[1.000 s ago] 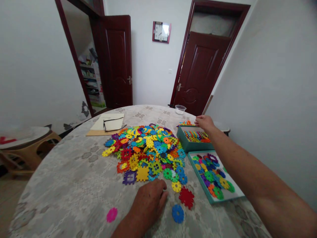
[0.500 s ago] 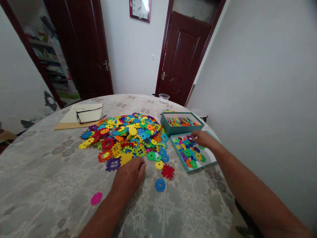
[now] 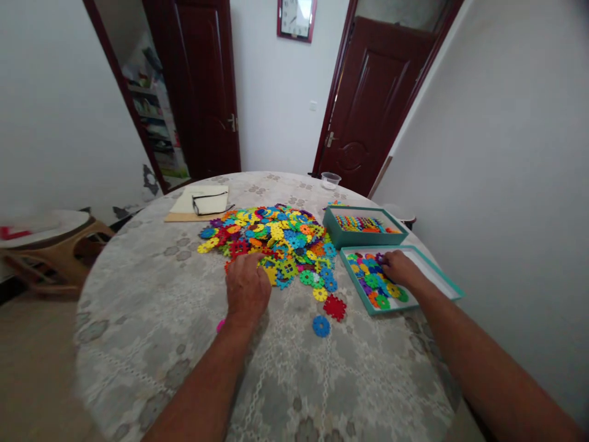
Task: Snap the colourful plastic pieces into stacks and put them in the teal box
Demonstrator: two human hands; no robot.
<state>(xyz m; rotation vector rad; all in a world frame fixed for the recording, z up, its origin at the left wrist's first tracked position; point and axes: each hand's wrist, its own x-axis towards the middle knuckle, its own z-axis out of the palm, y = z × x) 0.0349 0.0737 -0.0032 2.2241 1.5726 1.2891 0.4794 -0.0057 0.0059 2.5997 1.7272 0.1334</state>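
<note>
A big heap of coloured plastic interlocking pieces [image 3: 276, 232], mostly snowflake discs and square window shapes, lies mid-table. My left hand [image 3: 248, 285] rests over its near left edge, fingers apart and bent down onto the pieces, hiding those beneath. On the right, my right hand [image 3: 399, 268] reaches into the shallow teal box lid [image 3: 435, 270], thumb and fingertips closed at a purple snowflake piece [image 3: 380, 258]. Several snowflake discs [image 3: 372, 281] lie flat across the lid's left half. Near the heap are a red square piece [image 3: 335, 307] and a blue disc [image 3: 321, 326].
Behind the lid stands a teal box [image 3: 354, 238] holding rows of coloured beads. Glasses [image 3: 209, 205] lie on a paper pad [image 3: 184, 205] at the back left. A clear plastic bowl [image 3: 330, 180] sits near the far edge. A pink disc [image 3: 221, 325] is beside my left wrist.
My left hand has moved forward onto the heap's edge, its fingers extending from a closer curl. My right hand stays in the lid. The whole view has shifted, so things appear farther right.
</note>
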